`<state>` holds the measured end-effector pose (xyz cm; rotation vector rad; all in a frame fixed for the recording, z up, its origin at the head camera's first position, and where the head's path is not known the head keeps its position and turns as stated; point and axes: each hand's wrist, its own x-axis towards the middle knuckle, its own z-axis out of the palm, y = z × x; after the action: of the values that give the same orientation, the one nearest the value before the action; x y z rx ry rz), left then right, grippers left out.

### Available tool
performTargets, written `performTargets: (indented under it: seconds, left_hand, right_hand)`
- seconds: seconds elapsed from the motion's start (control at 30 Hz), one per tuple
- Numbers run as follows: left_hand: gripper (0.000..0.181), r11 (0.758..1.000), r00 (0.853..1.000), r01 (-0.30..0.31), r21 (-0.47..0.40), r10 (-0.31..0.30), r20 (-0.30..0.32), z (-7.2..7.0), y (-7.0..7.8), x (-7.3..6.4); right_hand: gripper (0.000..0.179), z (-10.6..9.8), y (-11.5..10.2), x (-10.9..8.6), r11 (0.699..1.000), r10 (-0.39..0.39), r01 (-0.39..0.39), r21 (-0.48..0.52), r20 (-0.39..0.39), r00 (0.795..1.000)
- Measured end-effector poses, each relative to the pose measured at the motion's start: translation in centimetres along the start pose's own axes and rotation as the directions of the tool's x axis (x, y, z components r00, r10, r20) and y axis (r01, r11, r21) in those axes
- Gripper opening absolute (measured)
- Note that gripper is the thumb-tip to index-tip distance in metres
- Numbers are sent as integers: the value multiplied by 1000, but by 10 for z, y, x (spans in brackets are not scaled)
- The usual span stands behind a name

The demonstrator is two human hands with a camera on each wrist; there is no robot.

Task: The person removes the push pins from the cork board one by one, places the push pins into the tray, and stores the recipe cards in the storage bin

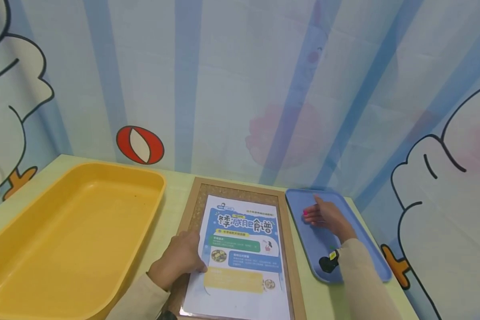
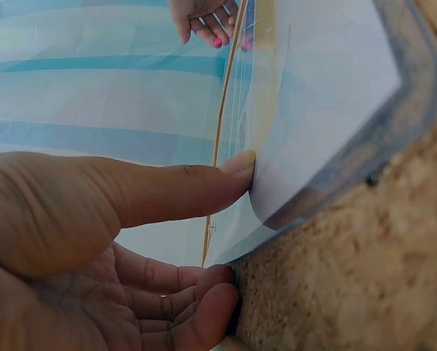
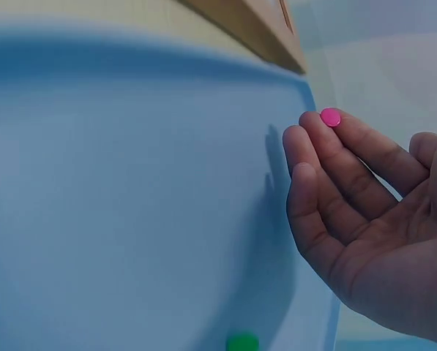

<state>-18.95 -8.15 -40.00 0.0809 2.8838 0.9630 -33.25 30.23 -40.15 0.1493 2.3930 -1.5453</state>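
Cork fills the framed board [image 1: 240,191] in front of you, and the printed sheet [image 1: 242,260] lies flat on it, its top edge just short of the frame. The sheet has large blue characters and 3 coloured text panels, 1 green, 1 blue and 1 yellow, with a clear margin round the paper.

Your left hand [image 1: 179,258] rests at the sheet's left edge. Your thumb lies nearly straight on the sheet, your other fingers are slightly bent, and there is a gap between thumb and fingertips; you press down there rather than wrap round anything.

Your right hand [image 1: 330,218] is over the far half of the blue tray [image 1: 310,240], thumb spread away and fingers relaxed. A pink disc [image 3: 330,117] sits at your index fingertip, beside the middle one; you cannot tell how firmly it is held. Near the bottom of the right wrist view, a small green piece [image 3: 242,342] shows against the tray.

The yellow tray [image 1: 72,240] is on the left of the pale table [image 1: 178,195], and a striped curtain [image 1: 224,89] hangs behind.
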Motion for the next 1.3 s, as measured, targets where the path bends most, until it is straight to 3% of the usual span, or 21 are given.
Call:
performTargets:
  seconds: [0.33,0.73,0.93,1.3]
  left_hand:
    - [66,1000,1000,13,5,-13,10,0,0,0]
    - [64,999,999,38,8,-38,29,1,2,1]
    - [63,999,999,34,15,-34,22,0,2,0]
    - [63,999,999,35,27,-36,12,1,3,-1]
  right_hand:
    - [69,-28,14,-7,999,41,-41,-26,-8,999]
    - [59,-54,31,-23,988,82,-86,-129,-36,996]
    - [56,-59,36,-31,980,116,-120,-156,-36,993]
    - [40,-58,41,-42,979,120,-111,-173,42,992]
